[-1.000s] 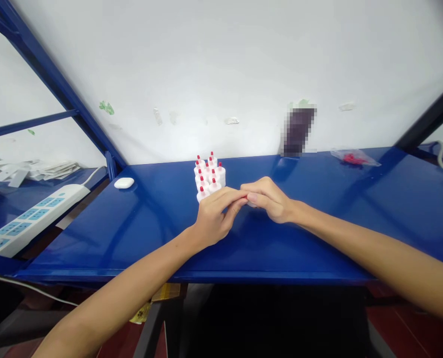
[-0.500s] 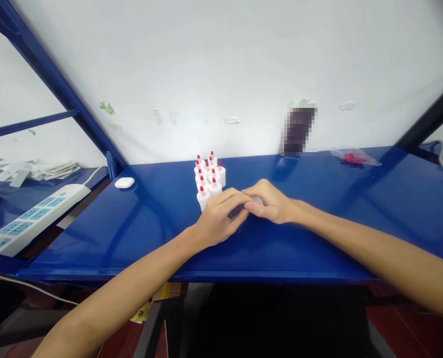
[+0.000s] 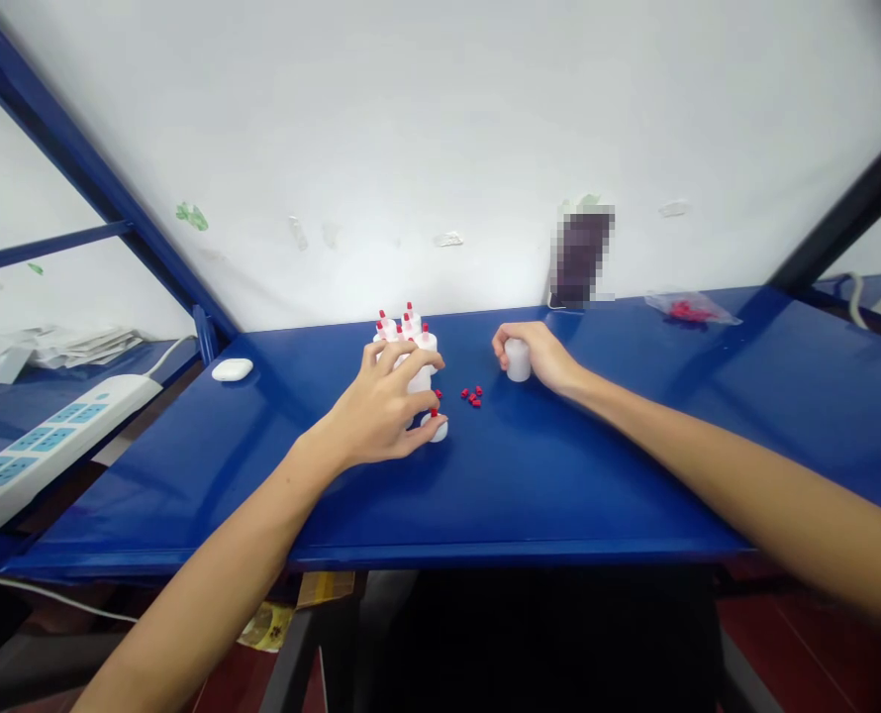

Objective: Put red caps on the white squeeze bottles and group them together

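Observation:
My left hand [image 3: 388, 401] is low over the front of a group of small white squeeze bottles [image 3: 426, 342] with red tips, hiding several of them. Its thumb and index finger pinch a white nozzle cap [image 3: 439, 431] with a red tip, close to the tabletop. My right hand [image 3: 534, 349] curls around a white bottle [image 3: 517, 361] that shows no nozzle, its side facing me. Between the hands, several tiny red caps [image 3: 472, 396] lie loose on the blue table [image 3: 530, 485].
A clear plastic bag [image 3: 693, 309] with red pieces rests at the back right. A dark pixelated object [image 3: 581, 255] leans on the wall. A white rounded case [image 3: 233, 369] sits at left, near a power strip [image 3: 61, 436]. Blue frame posts [image 3: 99, 149] rise at both sides.
My hands, together before, are now apart. The left has moved left with the nozzle cap; the right has shifted slightly up, its bottle now showing. The loose red caps have come into view.

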A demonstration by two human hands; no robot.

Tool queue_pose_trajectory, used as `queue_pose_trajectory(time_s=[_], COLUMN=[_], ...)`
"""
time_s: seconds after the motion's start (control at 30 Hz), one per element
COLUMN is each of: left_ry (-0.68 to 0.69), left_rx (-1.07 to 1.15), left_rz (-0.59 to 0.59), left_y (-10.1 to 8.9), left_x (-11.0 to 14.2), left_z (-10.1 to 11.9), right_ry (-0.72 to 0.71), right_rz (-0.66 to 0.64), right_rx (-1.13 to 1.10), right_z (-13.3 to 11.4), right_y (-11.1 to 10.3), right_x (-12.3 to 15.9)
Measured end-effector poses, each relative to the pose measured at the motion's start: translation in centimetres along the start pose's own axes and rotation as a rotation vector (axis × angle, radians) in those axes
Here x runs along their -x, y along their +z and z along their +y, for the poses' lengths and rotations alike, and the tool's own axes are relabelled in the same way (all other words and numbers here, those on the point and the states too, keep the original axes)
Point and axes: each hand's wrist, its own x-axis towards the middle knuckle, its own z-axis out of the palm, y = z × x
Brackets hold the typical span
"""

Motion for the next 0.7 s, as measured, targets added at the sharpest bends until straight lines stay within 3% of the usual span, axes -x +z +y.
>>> queue_pose_trajectory(time_s=[0.13,0.33,0.5,0.6,0.7], left_ry=[-0.062,-0.075,0.041,0.145,0.144], left_rx=[-0.016,-0.165,-0.127,-0.092,-0.013], left_rz=[-0.071,0.032,-0.174,-0.316,-0.412], left_y=[0.4,0.2,0.6,2.5,5.5], left_x=[0.1,-0.6,-4.4,-6.9,-8.2], left_z=[-0.2,0.8,0.6,-1.2,-2.5], right_ry=[-0.019,-0.135,-0.124,-0.127,-0.156], right_rz=[-0.013,-0.003,0.046,0.029,0.025], right_rx=[-0.023,0.125,0.151,0.146,0.148], right_z=[1.1,1.2,1.3,1.6,1.9], right_y=[-0.7,-1.4,-1.3,-1.5,-1.8], right_x=[-0.8,-0.9,-0.5,-0.5,-0.6])
